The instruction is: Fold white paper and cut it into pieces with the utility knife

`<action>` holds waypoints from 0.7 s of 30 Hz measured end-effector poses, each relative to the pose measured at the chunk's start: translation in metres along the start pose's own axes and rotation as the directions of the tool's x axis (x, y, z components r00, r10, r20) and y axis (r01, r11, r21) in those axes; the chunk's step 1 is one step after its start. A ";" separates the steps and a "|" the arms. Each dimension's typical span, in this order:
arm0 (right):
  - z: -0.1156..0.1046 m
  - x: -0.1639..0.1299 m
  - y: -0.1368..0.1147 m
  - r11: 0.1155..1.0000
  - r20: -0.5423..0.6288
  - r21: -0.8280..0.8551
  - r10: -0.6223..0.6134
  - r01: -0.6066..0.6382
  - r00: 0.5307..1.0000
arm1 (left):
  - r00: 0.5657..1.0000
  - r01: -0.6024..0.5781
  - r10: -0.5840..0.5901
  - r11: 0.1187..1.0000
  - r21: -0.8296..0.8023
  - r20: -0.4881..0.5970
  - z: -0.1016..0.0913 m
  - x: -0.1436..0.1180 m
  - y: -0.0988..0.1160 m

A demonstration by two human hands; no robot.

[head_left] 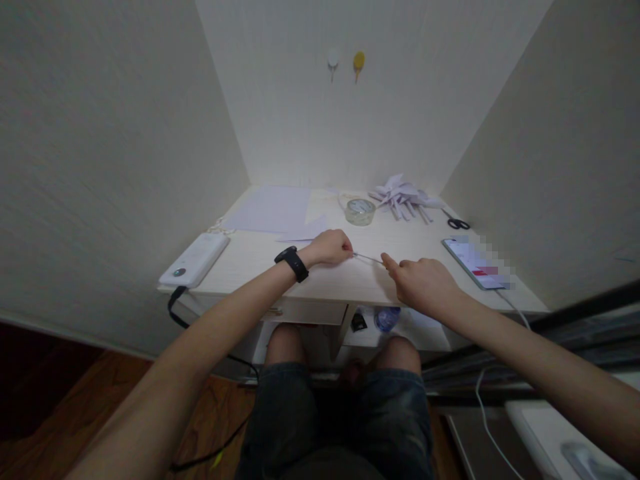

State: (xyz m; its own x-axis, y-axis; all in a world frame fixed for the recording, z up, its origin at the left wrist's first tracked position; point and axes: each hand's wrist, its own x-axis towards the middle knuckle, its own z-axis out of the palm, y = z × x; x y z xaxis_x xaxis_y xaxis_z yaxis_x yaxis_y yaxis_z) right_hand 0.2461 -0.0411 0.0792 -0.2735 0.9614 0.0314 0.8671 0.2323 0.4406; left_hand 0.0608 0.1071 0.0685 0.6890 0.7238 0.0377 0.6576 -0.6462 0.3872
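A pale desk [350, 283] lies under both hands. The left hand [330, 248] and right hand [423, 283] each pinch one end of a thin rolled paper stick [369, 258], stretched between them. Rolling appears underway; tightening it likely calls for steady twisting fingers.

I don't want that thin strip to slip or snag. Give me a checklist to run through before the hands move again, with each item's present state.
1. Left hand pinching one end of the thin strip: ok.
2. Right hand pinching the other end: ok, fingertips meet the strip.
3. Strip held straight between the hands: ok, though it is too thin to tell its material.
4. Desk under the strip free of other things: ok.
5. Tape roll and scissors away from the hands: ok, both lie farther back.
6. Phone beside the right hand, cable hanging off the edge: cannot tell whether the wrist would brush it.
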 end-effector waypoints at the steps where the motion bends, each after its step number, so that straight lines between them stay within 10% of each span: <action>1: -0.001 0.000 0.000 1.000 0.004 0.002 -0.003 0.003 1.000 | 1.000 -0.002 0.002 1.000 0.004 0.001 0.000 0.000 0.000; 21: -0.007 0.003 0.011 1.000 0.031 0.012 0.020 -0.021 0.999 | 0.997 -0.012 0.015 0.999 -0.051 0.070 0.004 0.003 -0.011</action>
State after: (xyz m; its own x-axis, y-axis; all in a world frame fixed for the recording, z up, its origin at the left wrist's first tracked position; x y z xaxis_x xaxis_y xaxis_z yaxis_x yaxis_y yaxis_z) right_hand 0.2522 -0.0367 0.0907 -0.2429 0.9700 0.0124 0.8776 0.2143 0.4288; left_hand 0.0572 0.1154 0.0612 0.7185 0.6952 -0.0211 0.6333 -0.6415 0.4329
